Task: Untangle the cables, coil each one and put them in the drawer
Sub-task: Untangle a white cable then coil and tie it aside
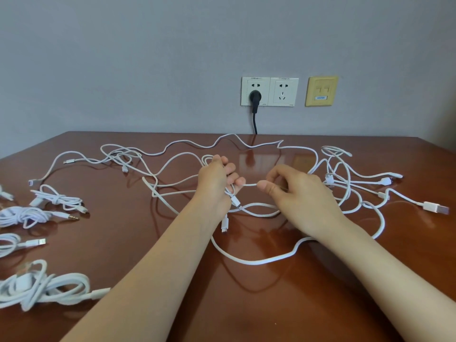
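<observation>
**Two hands on one white cable, below the wall socket**

A double wall socket with a black plug in its left half sits on the grey wall. Everything else lies below it on a glossy brown surface.

Straight below the socket, both hands hold one stretch of white cable, which runs short and level between them. The left hand, below and slightly left of the socket, has its fingers curled round gathered loops of that cable. A small connector hangs under its wrist. The right hand, below and slightly right of the socket, pinches the cable between thumb and forefinger, its other fingers loosely bent.

A loose tangle of white cables spreads across the surface below the socket, reaching both left and right of it and looping round both forearms. Far below and right of the socket, one strand ends in a flat USB plug.

Far left of the socket and lower, at the surface's edge, lie several knotted or coiled white bundles, well apart from the tangle. The largest bundle is the lowest.

Just right of the socket, a yellowed wall plate is on the wall.
</observation>
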The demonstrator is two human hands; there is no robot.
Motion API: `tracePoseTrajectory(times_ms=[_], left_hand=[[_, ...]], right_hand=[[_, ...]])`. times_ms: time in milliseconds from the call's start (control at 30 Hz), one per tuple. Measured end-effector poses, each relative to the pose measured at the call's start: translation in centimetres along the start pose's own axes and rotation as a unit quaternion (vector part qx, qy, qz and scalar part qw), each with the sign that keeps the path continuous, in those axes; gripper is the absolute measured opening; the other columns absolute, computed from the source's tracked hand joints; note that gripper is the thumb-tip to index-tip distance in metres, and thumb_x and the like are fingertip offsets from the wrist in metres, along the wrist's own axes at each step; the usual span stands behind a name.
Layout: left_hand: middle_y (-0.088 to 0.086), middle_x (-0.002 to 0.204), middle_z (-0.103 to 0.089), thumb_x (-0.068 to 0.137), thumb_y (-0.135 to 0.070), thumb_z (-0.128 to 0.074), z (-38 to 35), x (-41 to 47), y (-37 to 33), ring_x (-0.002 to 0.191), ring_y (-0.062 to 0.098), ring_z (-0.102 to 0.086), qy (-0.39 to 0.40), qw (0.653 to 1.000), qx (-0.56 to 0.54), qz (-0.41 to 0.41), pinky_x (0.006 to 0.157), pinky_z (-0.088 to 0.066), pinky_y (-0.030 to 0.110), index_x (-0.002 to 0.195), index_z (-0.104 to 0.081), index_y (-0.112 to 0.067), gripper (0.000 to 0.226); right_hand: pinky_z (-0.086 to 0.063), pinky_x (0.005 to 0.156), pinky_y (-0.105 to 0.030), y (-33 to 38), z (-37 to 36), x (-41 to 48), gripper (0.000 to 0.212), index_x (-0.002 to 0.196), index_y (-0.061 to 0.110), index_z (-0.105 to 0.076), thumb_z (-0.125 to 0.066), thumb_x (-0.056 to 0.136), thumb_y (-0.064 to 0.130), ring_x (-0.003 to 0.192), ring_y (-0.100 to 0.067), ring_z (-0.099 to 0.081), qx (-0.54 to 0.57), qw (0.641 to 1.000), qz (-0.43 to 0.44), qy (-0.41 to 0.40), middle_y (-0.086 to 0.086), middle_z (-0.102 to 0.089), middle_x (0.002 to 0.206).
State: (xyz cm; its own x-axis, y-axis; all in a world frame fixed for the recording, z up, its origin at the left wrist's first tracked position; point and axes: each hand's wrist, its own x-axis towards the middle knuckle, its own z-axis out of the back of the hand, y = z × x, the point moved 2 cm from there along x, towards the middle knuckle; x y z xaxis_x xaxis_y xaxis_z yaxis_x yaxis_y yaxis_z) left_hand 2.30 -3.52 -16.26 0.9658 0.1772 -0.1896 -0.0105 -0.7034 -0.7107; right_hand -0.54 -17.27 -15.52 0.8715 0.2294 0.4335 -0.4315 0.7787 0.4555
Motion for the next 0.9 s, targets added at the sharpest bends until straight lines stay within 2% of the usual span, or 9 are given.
tracePoseTrajectory(times_ms=[133, 200, 300, 500, 633, 700, 767, 833, 900], left_hand=[[-0.005, 0.044, -0.025, 0.104, -0.025, -0.024, -0.1, -0.1, 0.3, 0.026, 0.005, -0.017, 0.012, 0.996, 0.092, -0.006, 0.029, -0.015, 0.012, 0.071, -0.037, -0.014, 0.037], [-0.005, 0.044, -0.025, 0.104, -0.026, -0.024, -0.2, -0.2, 0.3, 0.026, 0.005, -0.017, 0.018, 0.992, 0.123, -0.005, 0.029, -0.015, 0.013, 0.072, -0.037, -0.015, 0.037], [-0.006, 0.041, -0.025, 0.104, -0.026, -0.026, -0.5, -0.5, 0.5, 0.027, 0.005, -0.017, 0.025, 0.987, 0.157, -0.009, 0.029, -0.015, 0.013, 0.072, -0.038, -0.015, 0.036], [-0.008, 0.034, -0.036, 0.103, -0.025, -0.032, -0.7, -0.7, 1.2, 0.026, 0.005, -0.03, 0.037, 0.965, 0.261, -0.017, 0.029, -0.021, 0.013, 0.069, -0.042, -0.014, 0.037], [0.002, 0.058, -0.053, 0.099, -0.033, -0.041, -0.6, -0.9, 1.9, 0.061, 0.017, -0.052, 0.049, 0.945, 0.325, 0.002, 0.06, -0.046, 0.023, 0.072, -0.052, -0.013, 0.036], [0.005, 0.07, -0.054, 0.096, -0.046, -0.043, -0.7, -0.8, 2.3, 0.072, 0.023, -0.054, 0.073, 0.948, 0.309, 0.032, 0.078, -0.049, 0.039, 0.076, -0.054, -0.013, 0.04], [0.008, 0.078, -0.047, 0.089, -0.062, -0.039, -0.7, -1.0, 2.6, 0.064, 0.021, -0.05, 0.104, 0.933, 0.338, 0.06, 0.064, -0.053, 0.033, 0.083, -0.055, -0.009, 0.055], [0.007, 0.071, -0.036, 0.083, -0.071, -0.032, -0.9, -1.5, 2.7, 0.043, 0.013, -0.034, 0.163, 0.913, 0.366, 0.084, 0.036, -0.03, 0.014, 0.089, -0.051, -0.009, 0.065], [0.003, 0.054, -0.033, 0.076, -0.074, -0.029, -1.1, -2.3, 2.6, 0.031, 0.006, -0.023, 0.222, 0.891, 0.384, 0.101, 0.032, -0.016, 0.011, 0.084, -0.049, -0.012, 0.066]], right_hand=[[-0.027, 0.056, -0.029, 0.5, -0.3, -0.3, 0.012, 0.087, 0.023, -0.063, -0.057, 0.089, 0.033, 0.074, -0.015, -0.044, -0.083, 0.99, 0.111, -0.027, 0.007, -0.046, 0.077], [-0.023, 0.05, -0.017, 0.5, -0.3, -0.2, 0.011, 0.078, 0.02, -0.068, -0.064, 0.083, 0.028, 0.066, -0.021, -0.048, -0.088, 0.984, 0.15, -0.047, 0.006, -0.04, 0.068], [-0.025, 0.05, -0.019, 0.4, -0.1, -0.1, 0.01, 0.066, 0.019, -0.069, -0.063, 0.071, 0.026, 0.055, -0.023, -0.05, -0.103, 0.969, 0.211, -0.076, 0.008, -0.033, 0.063], [-0.022, 0.059, -0.027, 1.1, -0.3, -0.1, 0.023, 0.068, 0.025, -0.069, -0.05, 0.078, 0.033, 0.065, -0.015, -0.036, -0.119, 0.929, 0.326, -0.126, 0.001, -0.05, 0.064], [-0.026, 0.062, -0.023, 1.4, 0.1, -0.3, 0.012, 0.072, 0.025, -0.064, -0.062, 0.073, 0.038, 0.068, -0.008, -0.047, -0.036, 0.96, 0.268, -0.077, 0.006, -0.058, 0.067], [-0.031, 0.06, -0.017, 1.3, 0.7, -0.3, 0.034, 0.072, 0.029, -0.046, -0.077, 0.063, 0.038, 0.061, -0.005, -0.047, 0.029, 0.984, 0.17, -0.053, 0.012, -0.051, 0.06], [-0.032, 0.056, -0.017, 0.8, 1.0, -0.1, 0.054, 0.07, 0.028, -0.031, -0.079, 0.055, 0.046, 0.056, -0.007, -0.044, 0.043, 0.994, 0.101, -0.023, 0.011, -0.046, 0.058], [-0.029, 0.052, -0.019, 0.6, 1.3, 0.0, 0.06, 0.067, 0.026, -0.026, -0.075, 0.049, 0.055, 0.053, -0.007, -0.041, 0.017, 0.997, 0.079, -0.02, 0.01, -0.043, 0.056], [-0.028, 0.051, -0.021, 0.6, 1.4, 0.0, 0.061, 0.065, 0.026, -0.025, -0.072, 0.044, 0.058, 0.052, -0.007, -0.039, 0.001, 0.997, 0.073, -0.027, 0.01, -0.041, 0.055]])
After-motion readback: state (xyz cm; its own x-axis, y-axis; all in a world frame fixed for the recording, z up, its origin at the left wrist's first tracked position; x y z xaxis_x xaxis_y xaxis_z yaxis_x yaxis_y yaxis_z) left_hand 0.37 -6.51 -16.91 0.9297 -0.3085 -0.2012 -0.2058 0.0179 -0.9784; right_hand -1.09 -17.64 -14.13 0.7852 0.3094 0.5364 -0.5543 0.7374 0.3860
